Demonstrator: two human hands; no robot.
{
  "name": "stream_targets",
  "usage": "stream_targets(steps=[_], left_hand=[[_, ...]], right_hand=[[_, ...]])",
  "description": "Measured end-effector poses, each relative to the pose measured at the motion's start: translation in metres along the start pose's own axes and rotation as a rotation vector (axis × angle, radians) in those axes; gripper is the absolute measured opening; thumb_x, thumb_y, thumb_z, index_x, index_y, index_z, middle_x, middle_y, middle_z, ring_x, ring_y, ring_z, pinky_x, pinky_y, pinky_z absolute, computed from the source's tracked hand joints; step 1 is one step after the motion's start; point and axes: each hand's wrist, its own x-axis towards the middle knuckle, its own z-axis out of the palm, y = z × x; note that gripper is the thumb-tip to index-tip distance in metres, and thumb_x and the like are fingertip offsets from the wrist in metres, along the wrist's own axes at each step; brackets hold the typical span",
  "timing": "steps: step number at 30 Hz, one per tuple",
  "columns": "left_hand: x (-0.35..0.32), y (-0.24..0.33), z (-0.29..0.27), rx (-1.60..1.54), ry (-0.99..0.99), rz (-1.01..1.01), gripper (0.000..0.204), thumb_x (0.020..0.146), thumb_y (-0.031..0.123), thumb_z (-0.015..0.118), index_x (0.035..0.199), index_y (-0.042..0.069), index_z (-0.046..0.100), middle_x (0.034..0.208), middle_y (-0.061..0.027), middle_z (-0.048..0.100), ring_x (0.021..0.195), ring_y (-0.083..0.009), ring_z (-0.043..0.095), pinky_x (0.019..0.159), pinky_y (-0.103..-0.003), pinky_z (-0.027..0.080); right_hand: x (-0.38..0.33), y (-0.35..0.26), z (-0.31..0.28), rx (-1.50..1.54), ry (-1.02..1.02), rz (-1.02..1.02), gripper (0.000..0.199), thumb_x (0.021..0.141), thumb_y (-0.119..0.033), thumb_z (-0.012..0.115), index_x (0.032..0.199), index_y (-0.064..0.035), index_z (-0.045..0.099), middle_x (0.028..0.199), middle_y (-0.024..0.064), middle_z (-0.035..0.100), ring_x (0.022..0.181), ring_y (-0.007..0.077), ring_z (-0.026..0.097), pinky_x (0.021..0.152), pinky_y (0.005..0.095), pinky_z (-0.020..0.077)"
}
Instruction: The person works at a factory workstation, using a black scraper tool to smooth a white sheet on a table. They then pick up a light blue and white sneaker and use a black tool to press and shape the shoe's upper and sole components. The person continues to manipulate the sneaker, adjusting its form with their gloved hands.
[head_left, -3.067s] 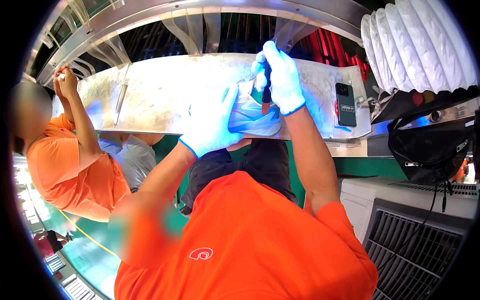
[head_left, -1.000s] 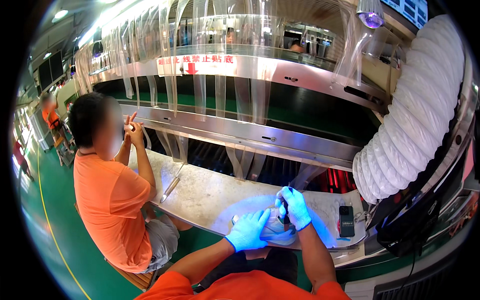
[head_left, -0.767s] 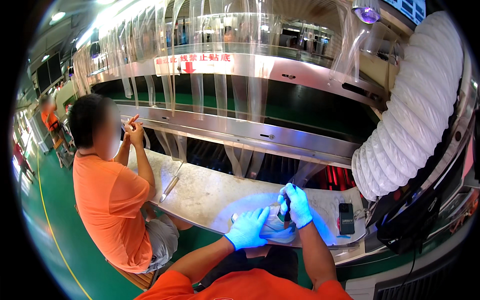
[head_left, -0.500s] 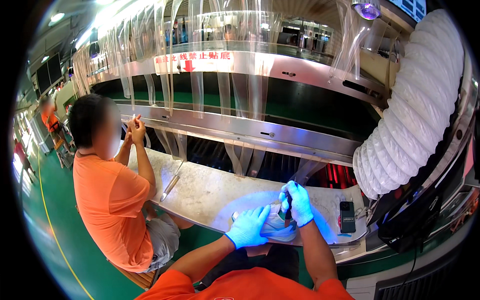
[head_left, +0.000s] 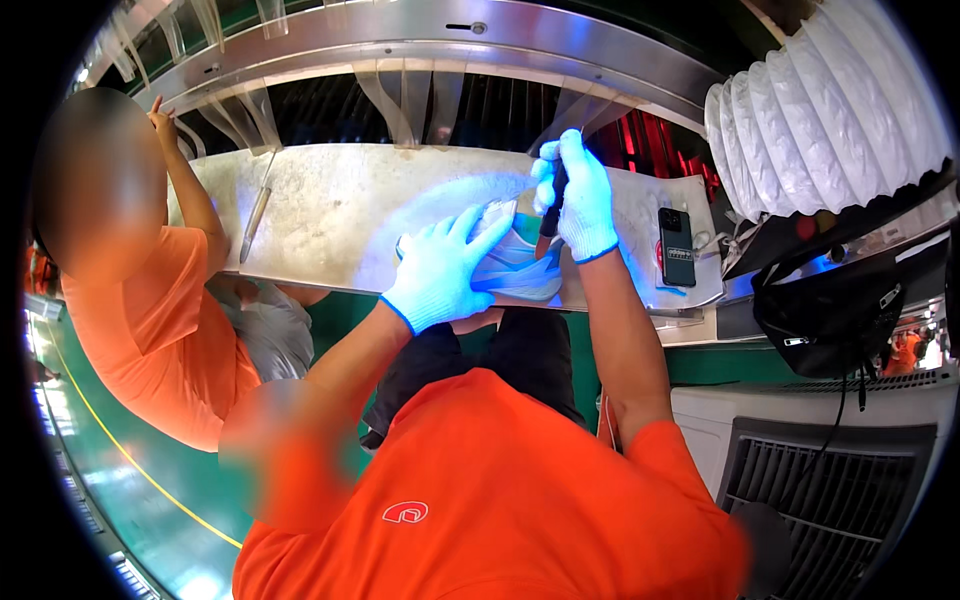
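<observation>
A pale blue and white shoe (head_left: pixel 525 280) lies on the light worktop (head_left: pixel 325 215) in front of me, under bluish light. My left hand (head_left: pixel 440 270), in a knitted glove, lies over one end of the shoe and holds it, fingers spread across the upper. In my gloved right hand (head_left: pixel 585 200) is a dark-handled brush-like tool (head_left: pixel 545 244); the fingers wrap its handle. Its brownish tip points down at the shoe's opening. Whether the tip touches the shoe I cannot tell.
A phone (head_left: pixel 676 250) lies at the right end of the worktop, near a white ridged duct (head_left: pixel 800 140) and a black bag (head_left: pixel 830 315). A slim long-handled tool (head_left: pixel 257 215) rests at the left. A co-worker (head_left: pixel 150 320) sits there. Behind runs a metal rail (head_left: pixel 400 58) with clear strips.
My view has tilted down, so the worktop and hands appear higher. My left hand stays on the shoe and my right hand still holds the tool over it.
</observation>
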Motion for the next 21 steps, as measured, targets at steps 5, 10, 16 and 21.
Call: stream_targets(steps=[5,10,16,21], left_hand=[[0.001,-0.001,0.004,-0.018,0.005,-0.013,0.116,0.076,0.043,0.089,0.176,0.033,0.032,0.17,-0.0197,0.046,0.146,-0.0463,0.056,0.111,-0.07,0.047],[0.001,-0.001,0.006,0.023,0.016,-0.012,0.113,0.075,0.04,0.087,0.175,0.03,0.034,0.167,-0.0211,0.047,0.142,-0.0461,0.058,0.109,-0.066,0.05],[0.002,0.0,0.005,0.038,0.014,-0.02,0.113,0.076,0.041,0.088,0.175,0.03,0.035,0.166,-0.0209,0.048,0.141,-0.0461,0.058,0.109,-0.065,0.051],[0.004,-0.004,0.006,-0.016,-0.041,-0.044,0.106,0.076,0.047,0.089,0.17,0.031,0.043,0.169,-0.0188,0.047,0.147,-0.0446,0.054,0.11,-0.072,0.045]], right_hand=[[0.004,0.008,0.006,-0.085,-0.049,0.017,0.043,0.115,-0.044,0.062,0.109,-0.002,0.069,0.082,0.0088,0.071,0.054,0.0136,0.062,0.048,0.0313,0.0514],[0.007,0.01,0.008,-0.135,-0.106,0.02,0.042,0.115,-0.042,0.062,0.107,-0.0015,0.07,0.081,0.0084,0.07,0.052,0.0127,0.06,0.047,0.0297,0.0488],[0.006,0.01,0.011,-0.172,-0.196,0.012,0.043,0.117,-0.042,0.059,0.105,-0.0015,0.07,0.081,0.0084,0.071,0.052,0.0121,0.06,0.047,0.0288,0.0484],[0.01,0.015,0.016,-0.188,-0.306,0.077,0.045,0.117,-0.042,0.057,0.104,-0.0011,0.07,0.08,0.0095,0.072,0.053,0.0127,0.061,0.048,0.0292,0.0482]])
